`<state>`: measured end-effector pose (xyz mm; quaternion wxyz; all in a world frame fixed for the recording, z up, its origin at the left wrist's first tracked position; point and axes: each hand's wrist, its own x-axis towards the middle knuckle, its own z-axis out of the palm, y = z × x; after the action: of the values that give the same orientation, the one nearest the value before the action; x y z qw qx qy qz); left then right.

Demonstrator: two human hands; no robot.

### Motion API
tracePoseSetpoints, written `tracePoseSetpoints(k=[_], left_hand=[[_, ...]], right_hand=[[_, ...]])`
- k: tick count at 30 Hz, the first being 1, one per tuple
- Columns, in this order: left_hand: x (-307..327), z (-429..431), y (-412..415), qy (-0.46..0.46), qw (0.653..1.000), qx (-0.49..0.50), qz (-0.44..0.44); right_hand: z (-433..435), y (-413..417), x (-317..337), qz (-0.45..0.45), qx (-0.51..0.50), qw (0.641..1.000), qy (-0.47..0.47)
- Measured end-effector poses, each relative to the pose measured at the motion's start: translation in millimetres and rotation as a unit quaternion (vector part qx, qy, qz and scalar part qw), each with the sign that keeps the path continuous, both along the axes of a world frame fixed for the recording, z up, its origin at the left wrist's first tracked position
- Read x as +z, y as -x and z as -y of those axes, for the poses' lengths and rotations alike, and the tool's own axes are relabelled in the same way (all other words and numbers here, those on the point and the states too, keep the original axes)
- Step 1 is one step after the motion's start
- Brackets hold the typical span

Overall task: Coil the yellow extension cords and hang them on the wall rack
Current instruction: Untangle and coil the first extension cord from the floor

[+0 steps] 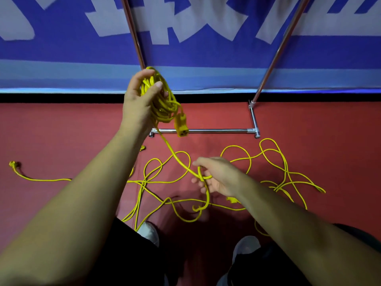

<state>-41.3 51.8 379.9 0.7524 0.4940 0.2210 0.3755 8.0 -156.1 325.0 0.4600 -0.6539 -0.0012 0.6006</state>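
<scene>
My left hand (140, 98) is raised and grips a bundle of yellow cord loops (165, 104); a yellow socket end (181, 125) dangles from the bundle. One strand runs down from the coil to my right hand (216, 176), whose fingers curl around that cord (203, 176) lower down. More yellow cord (274, 168) lies tangled in loose loops on the red floor. A yellow plug end (14, 164) lies far left, with its cord trailing toward my left arm.
A metal rack stands ahead: its floor bar (216, 131) lies just beyond the coil, and two uprights (274, 58) rise against a blue banner wall (206, 50). My two shoes (245, 248) show at the bottom, among cord strands.
</scene>
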Motion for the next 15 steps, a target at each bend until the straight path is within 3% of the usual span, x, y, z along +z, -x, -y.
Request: tracePoseSetpoints(k=[4, 8, 10, 13, 15], left_hand=[[-8, -16, 7, -0.009, 0.998, 0.057, -0.016], [-11, -36, 14, 0.058, 0.989, 0.133, 0.040], [-11, -41, 17, 0.047, 0.987, 0.151, 0.031], [-10, -42, 21, 0.014, 0.987, 0.160, -0.012], [-10, -37, 21, 0.007, 0.990, 0.137, -0.031]], right_hand=[[5, -11, 29, 0.051, 0.020, 0.998, -0.037], [17, -27, 39, 0.129, 0.151, 0.980, -0.012], [24, -39, 27, 0.186, 0.229, 0.955, 0.033], [37, -59, 5, 0.297, 0.340, 0.882, 0.132], [42, -63, -3, 0.283, 0.363, 0.878, 0.127]])
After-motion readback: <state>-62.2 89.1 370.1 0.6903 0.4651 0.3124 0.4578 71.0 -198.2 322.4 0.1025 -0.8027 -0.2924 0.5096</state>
